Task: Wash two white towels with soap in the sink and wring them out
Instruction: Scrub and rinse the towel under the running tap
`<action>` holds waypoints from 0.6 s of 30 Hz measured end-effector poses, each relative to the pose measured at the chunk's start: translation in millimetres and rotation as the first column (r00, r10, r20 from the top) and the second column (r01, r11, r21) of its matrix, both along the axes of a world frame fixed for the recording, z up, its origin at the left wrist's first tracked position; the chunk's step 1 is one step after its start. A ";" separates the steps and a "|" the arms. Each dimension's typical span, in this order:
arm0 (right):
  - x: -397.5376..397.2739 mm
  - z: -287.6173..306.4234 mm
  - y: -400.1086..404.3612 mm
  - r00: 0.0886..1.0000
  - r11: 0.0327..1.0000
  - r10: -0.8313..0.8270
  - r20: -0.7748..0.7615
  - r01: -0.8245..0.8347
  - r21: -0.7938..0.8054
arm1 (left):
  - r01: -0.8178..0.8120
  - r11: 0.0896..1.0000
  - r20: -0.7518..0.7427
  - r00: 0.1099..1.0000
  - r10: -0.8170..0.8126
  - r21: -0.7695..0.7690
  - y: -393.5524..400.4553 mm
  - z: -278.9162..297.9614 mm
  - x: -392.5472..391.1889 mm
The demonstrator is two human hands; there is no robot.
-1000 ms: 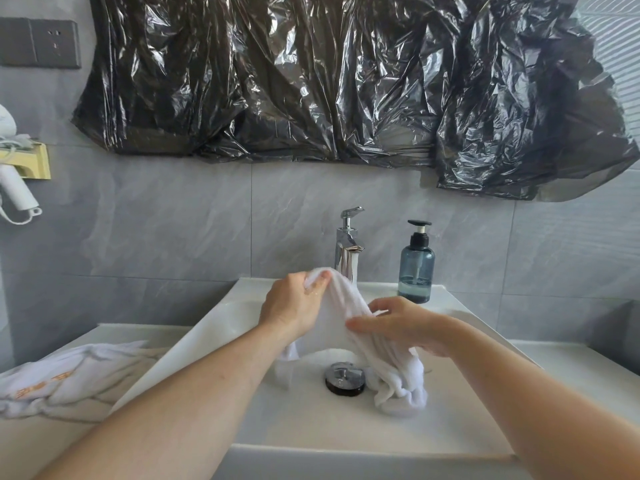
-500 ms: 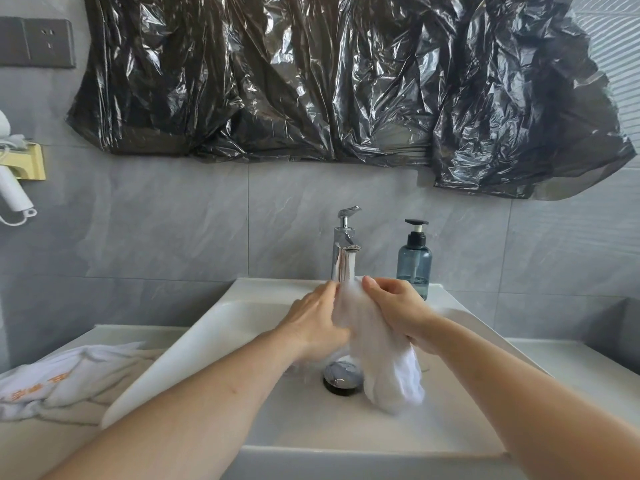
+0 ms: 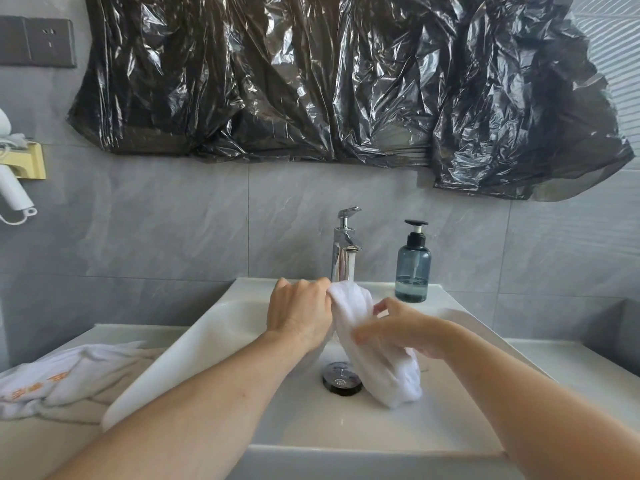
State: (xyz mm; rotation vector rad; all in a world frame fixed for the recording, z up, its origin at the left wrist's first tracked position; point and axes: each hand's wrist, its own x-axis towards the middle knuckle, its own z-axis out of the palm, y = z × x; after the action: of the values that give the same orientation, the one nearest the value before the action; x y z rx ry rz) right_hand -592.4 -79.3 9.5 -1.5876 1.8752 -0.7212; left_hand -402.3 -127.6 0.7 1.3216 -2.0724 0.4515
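Observation:
A wet white towel [image 3: 375, 365] hangs bunched over the white sink [image 3: 363, 424], its lower end touching the basin by the drain plug [image 3: 341, 379]. My left hand [image 3: 299, 315] grips the towel's top end just under the chrome tap [image 3: 344, 251]. My right hand [image 3: 405, 329] holds the towel lower down, fingers curled round its middle. A second white towel [image 3: 59, 379] with orange lettering lies crumpled on the counter at the left. A blue-grey soap pump bottle [image 3: 414, 268] stands on the sink's back rim, right of the tap.
Black plastic sheeting [image 3: 346, 81] covers the wall above the sink. A white hair dryer in a yellow holder [image 3: 17, 181] hangs at the far left, below a grey socket plate [image 3: 36, 41]. White counter [image 3: 571, 362] extends on both sides.
My hands rubbed the towel together under the tap, then drew apart: the left stays at the top end, the right has slid down and to the right along the towel.

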 end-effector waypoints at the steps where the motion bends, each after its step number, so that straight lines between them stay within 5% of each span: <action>1: -1.2 -0.1 -0.8 1.000 1.000 -0.013 -0.026 0.013 0.010 | -0.011 1.000 -0.011 1.000 0.011 -0.001 -1.1 -0.2 1.4; 6: 2.9 -2.0 -8.4 0.976 0.973 0.043 0.216 0.008 -0.231 | -0.063 0.995 -0.080 0.994 0.069 0.074 -2.9 1.3 5.0; 11: 6.4 7.9 -9.6 0.907 0.927 0.026 0.419 0.135 -0.350 | 0.017 0.988 0.295 0.955 0.029 -0.151 -15.8 13.9 13.6; 18: 12.3 6.5 -14.7 0.863 0.913 0.079 0.499 0.137 -0.383 | 0.025 1.000 0.196 0.980 -0.022 -0.012 -8.3 5.3 14.6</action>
State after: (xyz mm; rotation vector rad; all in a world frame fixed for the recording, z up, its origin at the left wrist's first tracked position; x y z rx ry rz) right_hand -580.1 -94.0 16.0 -1.4105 1.4147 -1.4666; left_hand -387.7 -135.9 6.1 1.2870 -2.2380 0.6068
